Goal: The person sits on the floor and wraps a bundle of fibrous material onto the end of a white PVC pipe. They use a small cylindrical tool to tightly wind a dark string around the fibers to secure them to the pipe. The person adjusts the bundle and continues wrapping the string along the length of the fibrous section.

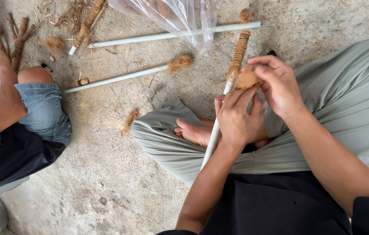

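Our left hand clenches the white pipe; our right hand pinches the coir tuft. If this pinch slackens, the wound coir rope could unravel.

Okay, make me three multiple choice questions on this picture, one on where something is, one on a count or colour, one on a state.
1. Where does the clear plastic bag lie?
A. on the concrete floor, top of the view
B. on the person's lap
C. in the co-worker's hand

2. How many white rods lie loose on the floor?
A. two
B. five
C. none

3. How does the left hand stand?
A. closed around the white rod
B. flat on the floor
C. empty in the air

Key: 1 A, it lies over the upper rod. 2 A, two lie beside it. 3 A, fingers wrap the rod, while the right hand presses brown fibre.
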